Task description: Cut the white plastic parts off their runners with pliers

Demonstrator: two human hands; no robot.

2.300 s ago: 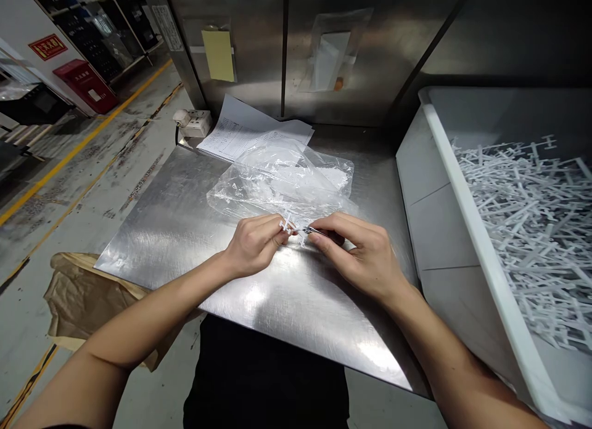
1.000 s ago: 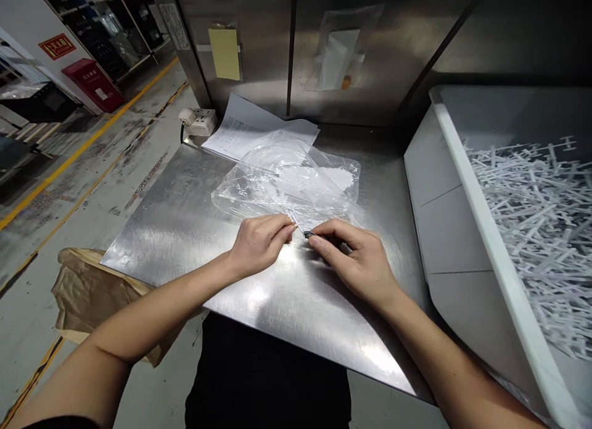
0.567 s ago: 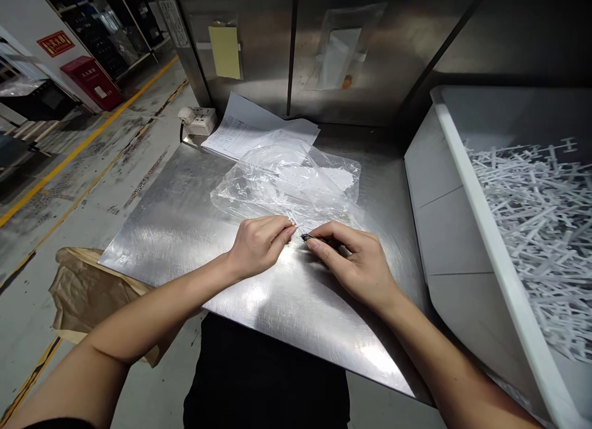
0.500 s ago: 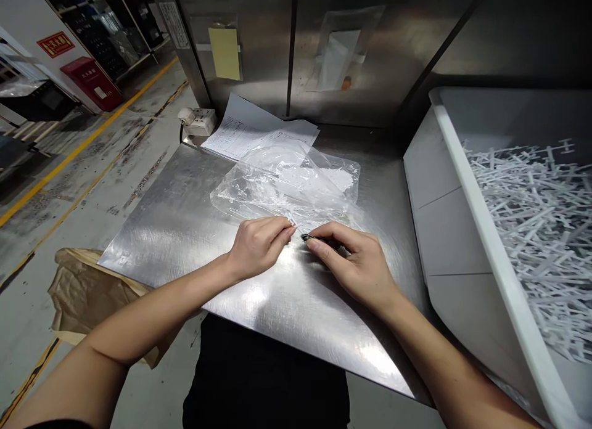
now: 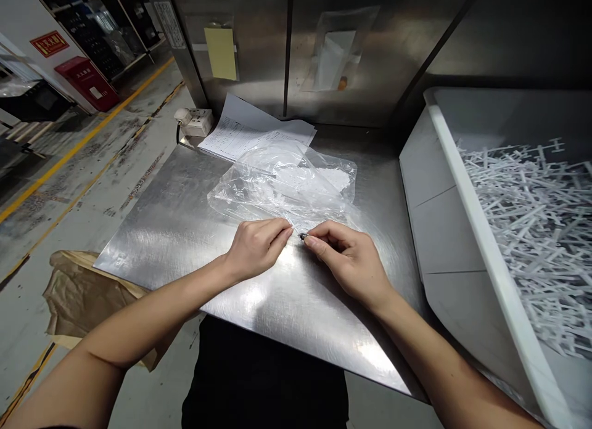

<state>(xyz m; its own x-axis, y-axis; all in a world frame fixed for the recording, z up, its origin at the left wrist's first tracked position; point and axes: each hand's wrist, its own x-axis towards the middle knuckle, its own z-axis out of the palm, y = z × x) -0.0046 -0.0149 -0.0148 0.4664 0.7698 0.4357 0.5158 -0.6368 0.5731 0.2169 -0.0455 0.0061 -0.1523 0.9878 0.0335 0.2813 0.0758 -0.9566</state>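
Observation:
My left hand (image 5: 259, 247) is closed in a pinch on a small white plastic piece (image 5: 292, 222), whose tip pokes out past the fingertips. Opposite it, my right hand (image 5: 348, 256) is closed around a small dark tool (image 5: 303, 236); only its tip shows, so its kind is unclear. The tool's tip lies very near the white piece, and whether they touch I cannot tell. Both hands are just above the steel table (image 5: 259, 315). Behind them lies a clear plastic bag (image 5: 245, 185) with small white pieces (image 5: 324, 179) inside it.
At the right stands a big grey bin (image 5: 478, 225) holding many thin white plastic parts (image 5: 541, 232). Printed sheets (image 5: 235, 130) and a power socket block (image 5: 198, 122) are at the table's back. Brown paper (image 5: 83, 299) hangs low at the left.
The tool's tip and the white piece look slightly closer together, and less of each shows. The whole view has shifted a little, so everything appears slightly farther left.

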